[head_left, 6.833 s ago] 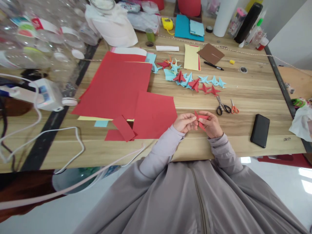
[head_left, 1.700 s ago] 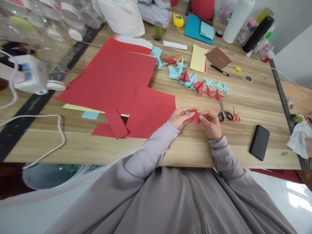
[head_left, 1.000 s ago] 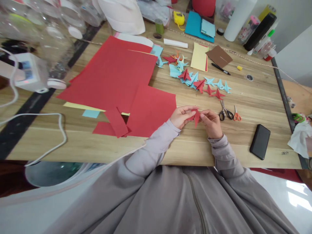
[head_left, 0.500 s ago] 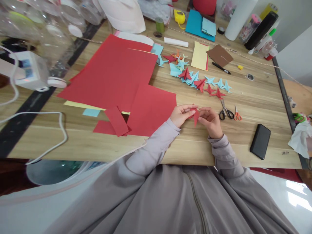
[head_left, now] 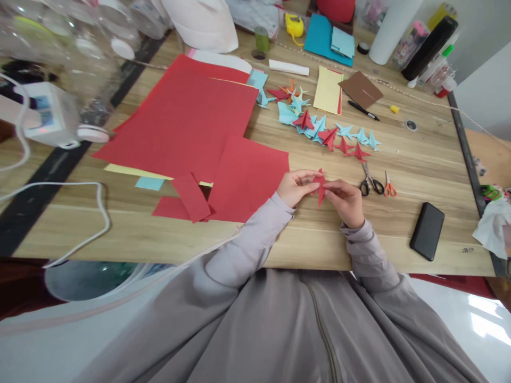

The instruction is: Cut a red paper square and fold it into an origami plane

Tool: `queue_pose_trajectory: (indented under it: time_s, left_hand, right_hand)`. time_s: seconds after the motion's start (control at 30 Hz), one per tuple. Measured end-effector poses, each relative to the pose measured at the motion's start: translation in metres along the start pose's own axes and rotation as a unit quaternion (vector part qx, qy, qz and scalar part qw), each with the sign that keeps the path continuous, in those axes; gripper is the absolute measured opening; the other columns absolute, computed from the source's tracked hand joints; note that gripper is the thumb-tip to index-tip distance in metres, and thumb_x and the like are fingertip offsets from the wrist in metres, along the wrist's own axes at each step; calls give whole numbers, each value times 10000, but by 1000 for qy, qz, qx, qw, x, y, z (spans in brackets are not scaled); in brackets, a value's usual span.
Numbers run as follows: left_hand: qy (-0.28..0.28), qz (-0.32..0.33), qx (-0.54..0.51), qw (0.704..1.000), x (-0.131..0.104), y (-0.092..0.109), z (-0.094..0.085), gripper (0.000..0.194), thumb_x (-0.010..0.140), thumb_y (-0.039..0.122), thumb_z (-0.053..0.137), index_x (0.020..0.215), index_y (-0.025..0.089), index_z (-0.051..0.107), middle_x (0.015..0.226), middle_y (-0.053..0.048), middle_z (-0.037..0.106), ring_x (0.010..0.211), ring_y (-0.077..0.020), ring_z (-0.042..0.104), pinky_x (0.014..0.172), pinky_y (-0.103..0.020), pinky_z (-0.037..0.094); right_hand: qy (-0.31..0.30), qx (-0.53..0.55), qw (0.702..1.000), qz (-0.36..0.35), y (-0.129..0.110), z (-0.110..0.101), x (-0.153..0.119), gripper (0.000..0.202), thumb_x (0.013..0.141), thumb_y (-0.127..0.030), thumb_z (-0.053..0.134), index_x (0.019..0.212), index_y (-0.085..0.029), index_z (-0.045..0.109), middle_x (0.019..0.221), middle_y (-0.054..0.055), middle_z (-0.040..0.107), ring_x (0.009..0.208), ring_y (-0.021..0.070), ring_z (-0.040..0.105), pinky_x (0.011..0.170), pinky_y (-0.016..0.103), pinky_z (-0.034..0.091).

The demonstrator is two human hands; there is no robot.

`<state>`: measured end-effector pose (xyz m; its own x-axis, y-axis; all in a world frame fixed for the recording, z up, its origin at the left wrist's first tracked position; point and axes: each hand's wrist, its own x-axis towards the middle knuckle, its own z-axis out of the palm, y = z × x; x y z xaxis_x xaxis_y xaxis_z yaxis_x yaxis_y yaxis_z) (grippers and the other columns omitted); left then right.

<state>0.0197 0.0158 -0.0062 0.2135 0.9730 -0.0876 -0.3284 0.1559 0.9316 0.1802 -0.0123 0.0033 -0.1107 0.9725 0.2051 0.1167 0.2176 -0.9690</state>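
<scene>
Between my hands is a small folded piece of red paper [head_left: 321,194], with a point sticking up and another hanging down. My left hand [head_left: 294,187] pinches its left side between thumb and fingers. From the right, my right hand [head_left: 345,201] grips the same piece with thumb and forefinger; the exact fold is partly covered by fingertips. Beyond the hands lie several folded paper cranes, among them a red crane [head_left: 359,152] and a light blue crane [head_left: 373,140]. A large red sheet [head_left: 255,175] lies under and beside my left forearm.
Right of my hands are black-handled scissors [head_left: 371,183], small orange scissors [head_left: 389,186] and a black phone [head_left: 427,231]. Red paper strips [head_left: 191,198] lie at left. Farther back are yellow paper [head_left: 327,90], a black pen [head_left: 363,110] and a yellow tape measure [head_left: 294,25]. A white cable [head_left: 104,213] crosses the left side.
My right fingers have closed in on the red paper and shifted slightly left. The paper's upper point now stands clear above my left fingertips. My left hand has hardly moved.
</scene>
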Motion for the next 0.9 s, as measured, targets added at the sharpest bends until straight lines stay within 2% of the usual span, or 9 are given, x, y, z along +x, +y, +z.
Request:
queue_pose_trajectory:
  time_s: [0.17,0.27,0.5,0.67,0.77,0.9]
  left_hand:
    - [11,-5,10,1000,0,0,-1,377,549,298,823,871,131,718,731,-45,697,601,-128,599,604,-288,494]
    - [8,-7,11,1000,-1,0,-1,386,554,306,817,883,131,717,773,-56,701,654,-149,618,635,-306,500]
    - [29,89,97,991,-7,4,6,292,624,297,787,881,167,740,764,-44,690,690,-150,590,695,-289,466]
    - [-6,145,149,978,-10,9,6,182,708,308,723,847,194,755,829,-63,702,744,-160,599,710,-282,459]
    - [-37,122,127,984,-9,11,3,156,742,309,686,816,194,762,857,-71,717,815,-180,631,786,-300,469]
    - [-67,88,78,991,-10,13,1,200,729,305,696,878,184,756,930,-79,732,907,-205,655,857,-319,478]
  right_hand:
    - [-14,-93,994,-52,-7,0,0,99,778,-209,638,825,-252,715,771,14,659,703,149,585,663,307,496]
    - [-11,-104,993,-54,-9,0,0,102,773,-198,637,830,-243,708,775,18,657,696,145,588,658,301,498]
    - [12,-15,1000,17,-3,0,-2,77,753,-226,668,824,-229,697,786,8,664,711,131,607,702,291,501]
    - [29,81,992,89,-8,2,-1,97,705,-267,719,769,-201,688,721,1,681,644,125,618,652,287,513]
    - [37,101,990,95,-10,2,0,117,693,-280,740,771,-205,694,716,1,691,628,122,620,645,287,516]
    - [60,97,991,75,-9,0,0,150,690,-318,754,780,-215,692,728,3,700,650,131,634,641,286,523]
